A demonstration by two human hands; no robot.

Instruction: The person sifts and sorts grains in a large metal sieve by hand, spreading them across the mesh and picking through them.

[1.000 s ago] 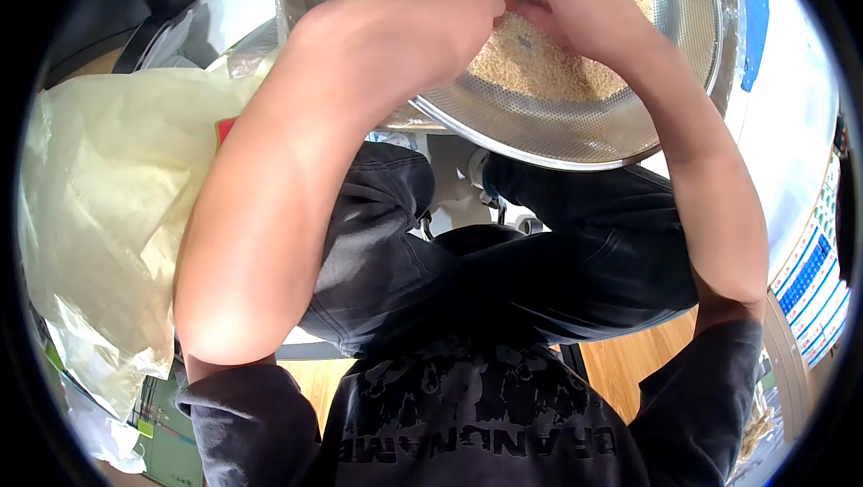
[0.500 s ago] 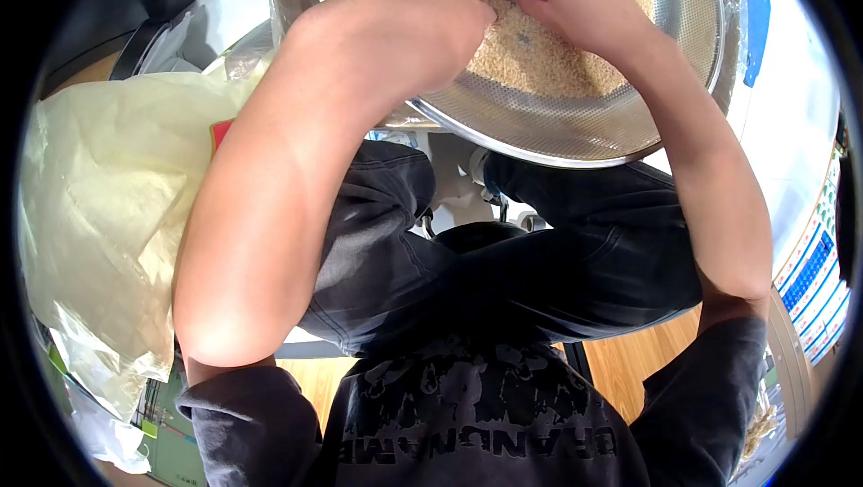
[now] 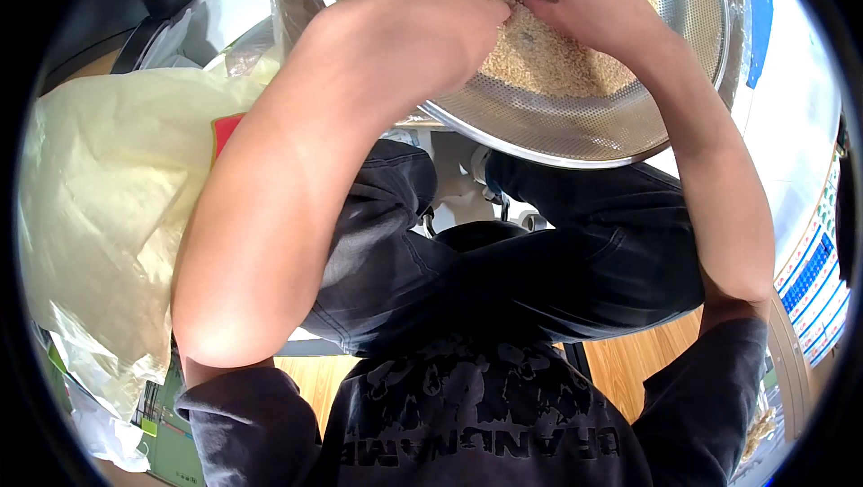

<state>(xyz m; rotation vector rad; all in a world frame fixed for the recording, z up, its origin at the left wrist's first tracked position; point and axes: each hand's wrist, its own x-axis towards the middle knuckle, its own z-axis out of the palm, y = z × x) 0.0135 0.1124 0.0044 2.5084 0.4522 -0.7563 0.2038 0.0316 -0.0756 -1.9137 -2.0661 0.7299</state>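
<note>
The head view looks steeply down from above and behind the left hand (image 3: pixel 409 29) and the right hand (image 3: pixel 589 2), facing forward so that both lie against its top edge. It sits close: the forearms run large down either side, with the trousers (image 3: pixel 530 280) between them and the shirt (image 3: pixel 476 406) behind the hands at the bottom. A dark, curved border frames this single wide view.

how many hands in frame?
2. Left hand over the left part of the metal sieve, reaching the top edge of the picture; right hand to its right, over the pale grains. No others visible; any beyond the frame can't be ruled out.
</note>
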